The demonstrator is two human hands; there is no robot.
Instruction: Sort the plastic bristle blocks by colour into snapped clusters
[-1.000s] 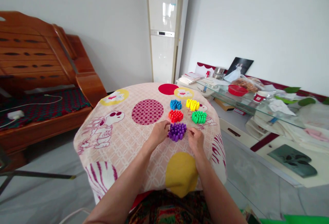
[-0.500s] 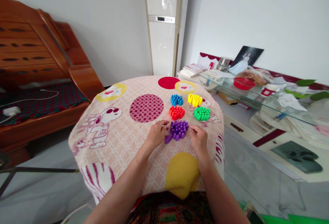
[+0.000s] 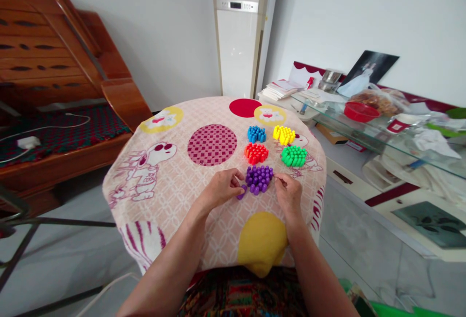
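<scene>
In front of me on the cloth stands a tight cluster of small purple pegs with rounded tops (image 3: pixel 259 177). At its near left corner a lone purple peg (image 3: pixel 241 192) leans over, and the thumb and fingers of my left hand (image 3: pixel 224 188) close on it. My right hand (image 3: pixel 288 191) is on the cluster's right side, fingertips pinched together against its edge; whether a peg is between them cannot be seen. Beyond stand similar groups: red pegs (image 3: pixel 256 153), green pegs (image 3: pixel 293 156), blue pegs (image 3: pixel 257 134) and yellow pegs (image 3: pixel 284 134).
A patterned tablecloth (image 3: pixel 171 215) covers the round table. To the right is a glass shelf (image 3: pixel 367 135) with a red bowl (image 3: pixel 361 111), a paper cup (image 3: pixel 399 123) and papers. A wooden bench (image 3: pixel 120 98) stands at left, a tall white cabinet unit (image 3: pixel 238 50) behind.
My left hand has moved in from beside the cluster and its thumb and fingers have closed on the leaning purple peg. My right hand stays at the cluster's right edge. The view has shifted slightly.
</scene>
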